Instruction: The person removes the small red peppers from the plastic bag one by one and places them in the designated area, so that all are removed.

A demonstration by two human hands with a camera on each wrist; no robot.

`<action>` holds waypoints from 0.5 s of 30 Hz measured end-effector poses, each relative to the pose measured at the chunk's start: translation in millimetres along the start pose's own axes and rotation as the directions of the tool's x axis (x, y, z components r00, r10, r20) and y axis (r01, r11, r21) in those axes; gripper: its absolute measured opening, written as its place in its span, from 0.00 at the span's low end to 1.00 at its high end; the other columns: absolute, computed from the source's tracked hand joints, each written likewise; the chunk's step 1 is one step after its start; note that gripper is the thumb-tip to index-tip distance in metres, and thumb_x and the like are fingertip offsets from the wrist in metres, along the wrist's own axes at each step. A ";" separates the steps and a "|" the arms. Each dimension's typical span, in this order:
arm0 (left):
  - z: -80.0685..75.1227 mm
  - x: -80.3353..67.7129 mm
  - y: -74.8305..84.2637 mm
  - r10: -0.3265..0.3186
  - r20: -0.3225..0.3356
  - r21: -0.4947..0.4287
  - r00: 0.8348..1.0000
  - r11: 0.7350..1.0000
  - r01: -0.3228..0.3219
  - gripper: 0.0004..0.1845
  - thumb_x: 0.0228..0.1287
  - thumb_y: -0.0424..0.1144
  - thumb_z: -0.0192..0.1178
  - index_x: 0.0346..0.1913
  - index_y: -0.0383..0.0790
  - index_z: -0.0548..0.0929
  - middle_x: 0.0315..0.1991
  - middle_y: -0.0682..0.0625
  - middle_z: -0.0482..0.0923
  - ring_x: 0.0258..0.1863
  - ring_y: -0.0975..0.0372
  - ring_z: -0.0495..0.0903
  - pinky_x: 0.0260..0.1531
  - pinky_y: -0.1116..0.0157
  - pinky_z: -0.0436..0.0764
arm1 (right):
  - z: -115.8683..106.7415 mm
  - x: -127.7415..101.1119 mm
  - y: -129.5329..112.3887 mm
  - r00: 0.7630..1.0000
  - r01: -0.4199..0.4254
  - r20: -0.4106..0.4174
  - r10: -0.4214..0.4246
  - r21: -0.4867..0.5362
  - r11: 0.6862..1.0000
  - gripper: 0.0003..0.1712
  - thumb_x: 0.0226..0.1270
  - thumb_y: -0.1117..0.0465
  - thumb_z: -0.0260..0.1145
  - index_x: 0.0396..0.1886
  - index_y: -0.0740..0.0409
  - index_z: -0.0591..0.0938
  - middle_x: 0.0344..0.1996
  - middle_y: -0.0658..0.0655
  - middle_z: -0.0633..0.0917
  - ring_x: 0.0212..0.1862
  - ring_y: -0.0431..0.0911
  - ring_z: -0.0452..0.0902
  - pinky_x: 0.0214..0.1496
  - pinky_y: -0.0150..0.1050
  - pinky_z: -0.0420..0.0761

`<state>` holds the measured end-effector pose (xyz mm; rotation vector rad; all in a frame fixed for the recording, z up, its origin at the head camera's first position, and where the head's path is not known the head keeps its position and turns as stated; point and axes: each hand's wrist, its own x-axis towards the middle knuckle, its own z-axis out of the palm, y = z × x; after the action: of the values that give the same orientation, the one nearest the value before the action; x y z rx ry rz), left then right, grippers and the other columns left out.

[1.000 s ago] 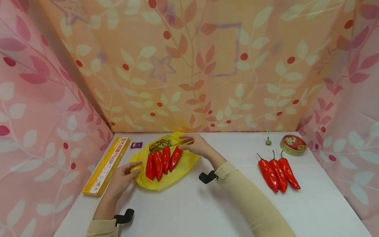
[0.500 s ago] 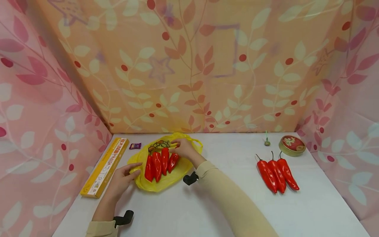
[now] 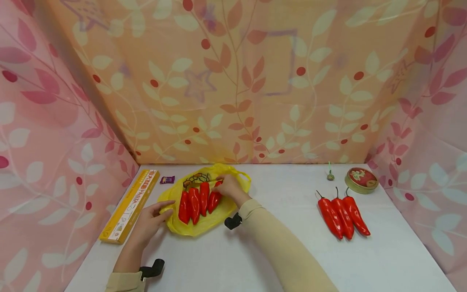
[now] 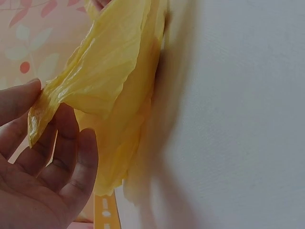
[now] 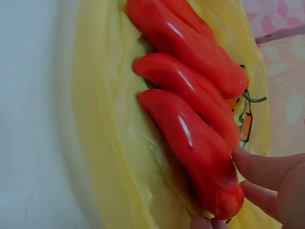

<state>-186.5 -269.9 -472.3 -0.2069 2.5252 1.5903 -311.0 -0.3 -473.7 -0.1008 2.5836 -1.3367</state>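
Four red peppers [image 3: 198, 201] lie on our yellow bag [image 3: 226, 207], just right of the pasta box [image 3: 130, 205]. Our left hand [image 3: 147, 224] pinches the bag's left edge. Our right hand [image 3: 229, 188] grips the rightmost pepper [image 5: 200, 150] at its far end.

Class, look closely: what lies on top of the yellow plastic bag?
Four red peppers lie side by side on the yellow bag. The right hand covers the rightmost pepper's top end; the bag's inside is hidden.

White table [image 3: 255, 259] bears yellow bag [image 3: 219, 211], pasta box [image 3: 130, 205], three peppers [image 3: 343, 217], tin [image 3: 361, 179].
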 end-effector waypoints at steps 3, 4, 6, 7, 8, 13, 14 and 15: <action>0.2 0.3 1.2 0.005 -0.003 0.005 1.000 1.000 -0.005 0.24 0.72 0.50 0.61 0.68 0.50 0.78 0.68 0.44 0.69 0.58 0.53 0.68 0.49 0.69 0.80 | 1.5 -0.3 0.8 1.000 -0.004 0.000 0.004 -0.002 1.000 0.28 0.61 0.59 0.76 0.62 0.57 0.82 0.53 0.59 0.83 0.46 0.50 0.76 0.56 0.43 0.82; 0.3 0.6 1.4 0.007 -0.003 0.008 1.000 1.000 -0.007 0.24 0.72 0.50 0.61 0.68 0.50 0.78 0.68 0.44 0.70 0.58 0.53 0.68 0.49 0.69 0.80 | 1.7 -0.9 0.4 1.000 -0.010 -0.001 0.010 0.009 1.000 0.28 0.60 0.60 0.76 0.61 0.57 0.82 0.52 0.59 0.83 0.46 0.50 0.76 0.55 0.42 0.82; 0.3 1.1 1.4 0.009 -0.004 0.013 1.000 1.000 -0.009 0.24 0.72 0.51 0.61 0.68 0.51 0.78 0.67 0.44 0.70 0.58 0.53 0.67 0.49 0.67 0.80 | 1.5 -2.0 -0.9 1.000 -0.017 -0.004 0.017 0.033 0.999 0.27 0.60 0.62 0.75 0.61 0.57 0.83 0.50 0.58 0.83 0.44 0.50 0.77 0.51 0.41 0.83; 0.2 1.5 1.3 0.010 -0.004 0.016 1.000 1.000 -0.009 0.24 0.72 0.51 0.61 0.68 0.51 0.78 0.68 0.44 0.70 0.58 0.53 0.67 0.49 0.67 0.80 | 1.1 -2.5 -2.0 1.000 -0.017 -0.004 0.018 0.043 0.999 0.27 0.59 0.62 0.74 0.60 0.56 0.83 0.49 0.57 0.83 0.43 0.49 0.77 0.49 0.40 0.83; 0.1 1.8 1.2 0.009 -0.004 0.016 1.000 1.000 -0.009 0.24 0.72 0.51 0.61 0.68 0.51 0.78 0.68 0.44 0.70 0.58 0.53 0.67 0.49 0.67 0.80 | 0.7 -3.3 -3.2 1.000 -0.017 -0.003 0.017 0.052 0.999 0.27 0.59 0.63 0.73 0.60 0.56 0.83 0.48 0.57 0.83 0.43 0.49 0.76 0.47 0.39 0.83; -0.6 2.8 1.2 0.003 -0.002 0.007 1.000 1.000 -0.003 0.25 0.71 0.52 0.62 0.68 0.52 0.78 0.69 0.45 0.69 0.60 0.53 0.65 0.48 0.68 0.79 | -3.8 -10.1 -10.8 0.999 -0.016 0.046 0.010 0.120 0.993 0.26 0.61 0.63 0.70 0.61 0.56 0.82 0.48 0.57 0.82 0.40 0.49 0.76 0.42 0.37 0.82; -0.6 2.8 1.4 0.001 -0.003 0.004 1.000 1.000 -0.001 0.25 0.71 0.52 0.62 0.68 0.52 0.78 0.69 0.44 0.69 0.60 0.53 0.65 0.48 0.68 0.80 | -4.6 -11.8 -12.1 0.998 -0.020 0.068 0.010 0.148 0.989 0.26 0.61 0.63 0.70 0.62 0.57 0.82 0.49 0.57 0.81 0.40 0.49 0.77 0.42 0.38 0.83; -0.7 2.9 1.6 -0.001 -0.003 0.003 1.000 1.000 0.001 0.25 0.71 0.52 0.62 0.68 0.52 0.78 0.69 0.44 0.68 0.60 0.53 0.64 0.48 0.68 0.79 | -5.3 -13.4 -13.2 0.996 -0.026 0.088 0.010 0.173 0.985 0.26 0.62 0.63 0.70 0.62 0.57 0.81 0.50 0.58 0.81 0.39 0.48 0.77 0.42 0.38 0.84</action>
<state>-189.7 -270.0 -471.2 -0.2104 2.5289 1.5867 -299.9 -1.5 -457.6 -0.1031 2.3791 -1.5101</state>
